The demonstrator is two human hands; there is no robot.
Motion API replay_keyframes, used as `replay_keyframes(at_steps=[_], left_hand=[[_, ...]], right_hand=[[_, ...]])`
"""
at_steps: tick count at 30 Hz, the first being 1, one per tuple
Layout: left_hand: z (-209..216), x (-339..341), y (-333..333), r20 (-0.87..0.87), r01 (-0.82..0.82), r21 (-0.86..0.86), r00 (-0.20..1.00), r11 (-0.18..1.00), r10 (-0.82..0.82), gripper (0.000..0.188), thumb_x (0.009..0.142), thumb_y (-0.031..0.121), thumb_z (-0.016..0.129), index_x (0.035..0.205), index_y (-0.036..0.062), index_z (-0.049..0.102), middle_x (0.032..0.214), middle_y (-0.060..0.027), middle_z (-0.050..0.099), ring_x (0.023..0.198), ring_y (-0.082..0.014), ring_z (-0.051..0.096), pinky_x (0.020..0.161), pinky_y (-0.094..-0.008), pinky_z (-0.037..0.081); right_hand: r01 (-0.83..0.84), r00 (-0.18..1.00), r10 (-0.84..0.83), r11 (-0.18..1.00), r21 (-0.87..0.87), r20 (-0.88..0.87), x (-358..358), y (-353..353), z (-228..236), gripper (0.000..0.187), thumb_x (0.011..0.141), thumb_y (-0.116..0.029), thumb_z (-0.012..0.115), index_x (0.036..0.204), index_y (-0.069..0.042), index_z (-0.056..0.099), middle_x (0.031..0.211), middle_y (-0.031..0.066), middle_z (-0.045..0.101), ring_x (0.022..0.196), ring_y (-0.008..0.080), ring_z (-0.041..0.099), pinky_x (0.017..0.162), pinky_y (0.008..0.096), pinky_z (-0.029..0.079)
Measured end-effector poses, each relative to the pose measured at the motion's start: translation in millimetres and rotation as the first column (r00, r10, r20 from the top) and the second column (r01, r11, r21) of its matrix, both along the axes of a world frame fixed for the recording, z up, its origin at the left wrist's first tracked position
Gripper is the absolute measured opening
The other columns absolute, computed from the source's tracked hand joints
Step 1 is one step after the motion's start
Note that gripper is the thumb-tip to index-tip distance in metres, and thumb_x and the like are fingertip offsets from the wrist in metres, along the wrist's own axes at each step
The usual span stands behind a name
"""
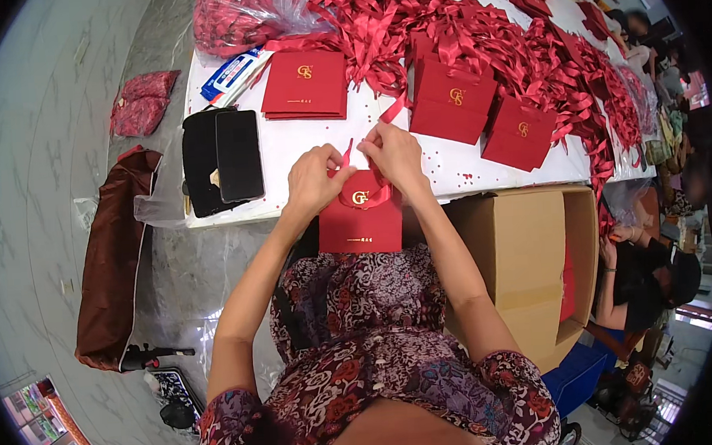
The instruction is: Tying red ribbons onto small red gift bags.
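A small red paper bag (360, 229) with gold print hangs at the table's near edge, just above my lap. Its top end lies between my two hands. My left hand (314, 178) is closed, thumb and fingers pinching one part of a red ribbon (395, 109) at the bag's top. Just to the right, my right hand (396, 155) pinches another stretch of the same ribbon, which runs up past the fingers toward the ribbon pile. A ribbon loop crosses the upper front of the bag. The fingertips partly hide how the ribbon passes through the bag.
Red bags lie stacked at left (304, 83) and right (454, 98) on the white table (286, 149), before a heap of red ribbons (475, 32). A phone (239, 156) rests on a black pouch. An open cardboard box (529, 253) stands at my right. Other people work farther right.
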State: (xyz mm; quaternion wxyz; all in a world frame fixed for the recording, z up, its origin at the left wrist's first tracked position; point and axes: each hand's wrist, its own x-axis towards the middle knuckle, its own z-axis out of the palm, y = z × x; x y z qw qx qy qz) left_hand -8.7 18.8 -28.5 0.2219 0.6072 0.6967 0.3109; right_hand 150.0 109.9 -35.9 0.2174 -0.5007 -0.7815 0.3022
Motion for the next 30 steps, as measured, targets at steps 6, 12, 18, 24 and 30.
replay_keyframes(at_steps=[6,12,18,24,30], left_hand=[[-13.3,10.3,22.9,-0.132,-0.089,0.091,0.986,0.992,0.101,0.017,0.080,0.017,0.074,0.087,0.0037,0.065,0.077,-0.0139,0.067,0.077,-0.0345,0.065,0.068,-0.0430,0.051],[-10.9,23.0,20.7,0.244,-0.157,0.010,0.958,0.988,0.149,0.012,0.085,0.013,0.069,0.088,0.0023,0.065,0.074,-0.0110,0.069,0.067,-0.0263,0.066,0.064,-0.0384,0.052],[7.6,30.4,15.8,0.410,-0.170,-0.070,0.893,0.983,0.184,0.010,0.088,0.011,0.067,0.091,0.0009,0.066,0.072,-0.0053,0.067,0.064,-0.0117,0.061,0.061,-0.0265,0.049],[-11.5,21.8,15.9,0.606,-0.141,-0.091,0.778,0.986,0.167,0.011,0.090,0.008,0.066,0.093,-0.0014,0.068,0.073,-0.0032,0.068,0.066,-0.0074,0.061,0.063,-0.0225,0.049],[-7.2,21.7,9.4,0.548,-0.139,-0.011,0.828,0.990,0.122,0.012,0.090,0.010,0.067,0.094,-0.0012,0.068,0.083,-0.0087,0.071,0.073,-0.0113,0.066,0.066,-0.0268,0.053]], right_hand=[[0.006,0.998,0.000,0.995,0.100,-0.063,-2.3,-6.0,-8.2,0.017,0.086,-0.018,0.068,0.089,-0.002,0.066,0.077,0.0137,0.070,0.070,0.0293,0.068,0.066,0.0389,0.052],[-0.038,0.910,-0.064,0.971,-0.237,-0.411,8.6,-9.4,-5.5,0.017,0.092,-0.016,0.065,0.093,0.001,0.064,0.079,0.0086,0.069,0.072,0.0153,0.065,0.066,0.0288,0.050],[-0.138,0.848,-0.024,0.955,-0.263,-0.530,10.3,-12.3,-2.5,0.018,0.093,-0.015,0.064,0.097,0.003,0.065,0.080,0.0079,0.070,0.072,0.0120,0.064,0.065,0.0264,0.050],[-0.156,0.870,0.071,0.978,-0.136,-0.488,7.3,-18.2,2.6,0.016,0.095,-0.015,0.059,0.097,0.001,0.060,0.084,0.0119,0.067,0.071,0.0211,0.065,0.064,0.0325,0.050],[-0.050,0.917,0.059,0.998,0.032,-0.396,11.1,-28.4,4.3,0.014,0.097,-0.013,0.057,0.098,0.000,0.056,0.083,0.0131,0.064,0.071,0.0232,0.065,0.064,0.0324,0.051]])
